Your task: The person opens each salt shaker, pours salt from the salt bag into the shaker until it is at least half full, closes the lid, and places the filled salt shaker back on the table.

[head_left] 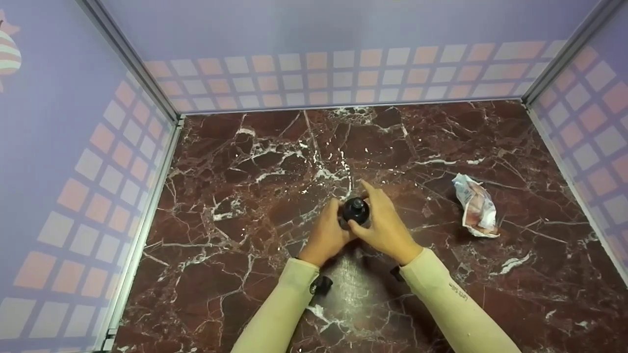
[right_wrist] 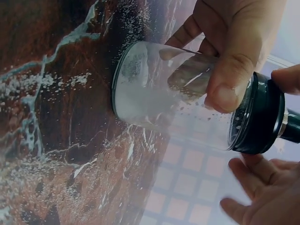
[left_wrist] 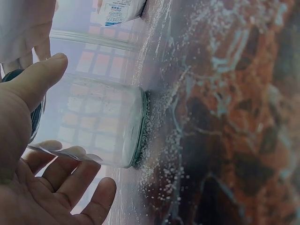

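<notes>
A clear glass jar (right_wrist: 173, 103) with a black lid (head_left: 355, 210) stands upright on the tabletop, white grains inside at its bottom. The lid has a small knob (right_wrist: 291, 125) on top. My left hand (head_left: 326, 238) grips the jar's glass body, its thumb along the side near the lid in the left wrist view. My right hand (head_left: 385, 225) holds the lid: in the right wrist view its thumb meets the rim from one side and its fingers (right_wrist: 262, 178) come from the other. Both hands are close together around the jar.
A crumpled plastic packet (head_left: 476, 208) lies to the right on the dark red marbled tabletop (head_left: 221, 274). White grains (right_wrist: 61, 84) are scattered around the jar and behind it. Lilac panels with pink and white squares (head_left: 316, 78) wall in the back and sides.
</notes>
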`<state>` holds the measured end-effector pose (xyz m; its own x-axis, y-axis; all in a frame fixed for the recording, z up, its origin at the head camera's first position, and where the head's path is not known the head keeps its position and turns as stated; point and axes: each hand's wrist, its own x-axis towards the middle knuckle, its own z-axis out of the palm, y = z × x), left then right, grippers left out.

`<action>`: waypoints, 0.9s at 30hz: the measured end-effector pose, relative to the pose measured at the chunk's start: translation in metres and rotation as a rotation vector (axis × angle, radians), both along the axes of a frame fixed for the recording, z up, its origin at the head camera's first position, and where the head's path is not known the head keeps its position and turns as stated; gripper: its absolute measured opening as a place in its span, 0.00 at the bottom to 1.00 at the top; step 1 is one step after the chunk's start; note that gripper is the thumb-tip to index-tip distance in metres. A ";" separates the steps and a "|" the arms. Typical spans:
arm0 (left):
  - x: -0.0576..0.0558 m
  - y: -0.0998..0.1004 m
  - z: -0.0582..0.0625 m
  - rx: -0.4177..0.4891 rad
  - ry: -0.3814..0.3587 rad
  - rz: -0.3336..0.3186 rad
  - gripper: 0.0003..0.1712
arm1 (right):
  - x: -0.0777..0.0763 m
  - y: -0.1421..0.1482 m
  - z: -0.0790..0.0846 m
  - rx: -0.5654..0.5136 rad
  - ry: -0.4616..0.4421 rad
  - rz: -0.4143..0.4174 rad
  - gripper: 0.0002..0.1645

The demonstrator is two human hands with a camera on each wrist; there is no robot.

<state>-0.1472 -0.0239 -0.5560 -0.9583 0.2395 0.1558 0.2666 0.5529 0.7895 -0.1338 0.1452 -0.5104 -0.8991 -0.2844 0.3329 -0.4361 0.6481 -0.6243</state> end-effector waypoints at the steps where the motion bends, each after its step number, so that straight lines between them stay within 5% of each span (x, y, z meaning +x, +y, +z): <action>1: 0.000 0.000 0.000 -0.001 -0.004 0.004 0.34 | 0.000 0.000 0.000 -0.005 0.005 0.017 0.58; 7: 0.001 -0.001 0.000 0.009 0.000 0.006 0.33 | -0.001 0.000 -0.002 -0.014 0.033 0.061 0.60; 17: -0.001 0.003 0.001 0.019 -0.026 0.008 0.35 | -0.003 0.007 0.002 0.016 0.023 -0.063 0.64; 27: 0.002 0.003 0.001 0.026 -0.049 0.020 0.35 | 0.000 0.008 -0.004 -0.006 0.077 0.024 0.56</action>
